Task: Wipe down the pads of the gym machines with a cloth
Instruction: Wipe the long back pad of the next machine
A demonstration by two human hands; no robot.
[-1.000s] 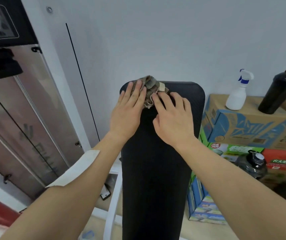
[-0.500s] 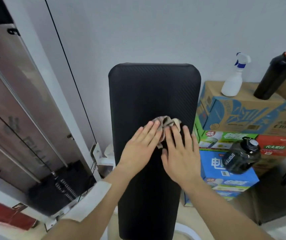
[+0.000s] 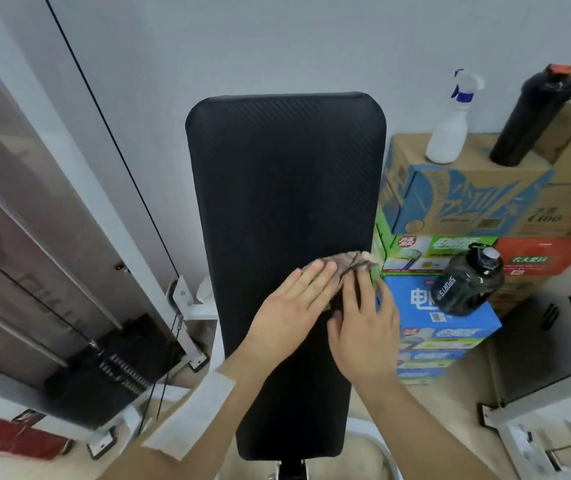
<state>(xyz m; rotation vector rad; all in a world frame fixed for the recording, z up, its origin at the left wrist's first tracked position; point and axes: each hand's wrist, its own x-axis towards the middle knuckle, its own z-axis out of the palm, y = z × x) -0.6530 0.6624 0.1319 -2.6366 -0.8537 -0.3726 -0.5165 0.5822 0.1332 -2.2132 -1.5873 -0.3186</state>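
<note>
One black pad bears one cloth, two hands.

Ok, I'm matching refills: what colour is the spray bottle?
The spray bottle is white with a blue band at its neck; head view.

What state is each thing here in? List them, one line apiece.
Pad: bare above the hands.
Cloth: crumpled, pressed on the pad near its right edge.
Left hand: fingers straight, pressing the cloth.
Right hand: fingers straight, pressing the cloth.
Spray bottle: upright on the top box.
Black bottle: upright, red cap on.
Jug: lid on, on the blue box.
</note>
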